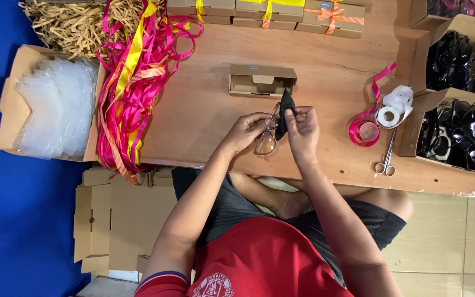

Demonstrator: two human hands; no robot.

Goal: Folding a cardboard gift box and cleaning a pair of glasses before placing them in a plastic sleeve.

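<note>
— So, what's over on the far left?

— A cardboard tray of clear plastic bags (56,107), then a heap of pink and yellow ribbons (130,82) spilling over the edge of the worktop (193,126).

— And the hands?

— Left hand (246,131) has its grip closed on a pair of clear-framed glasses (268,137), held just above the worktop. Right hand (302,127) pinches a black cloth (285,113) against the glasses, fingers shut on it.

— Anything close by?

— An open brown box (262,81) lies just beyond the hands. Further right, a pink ribbon roll (364,132), a roll of white tape (388,116), and scissors (387,159) near the front edge.
</note>
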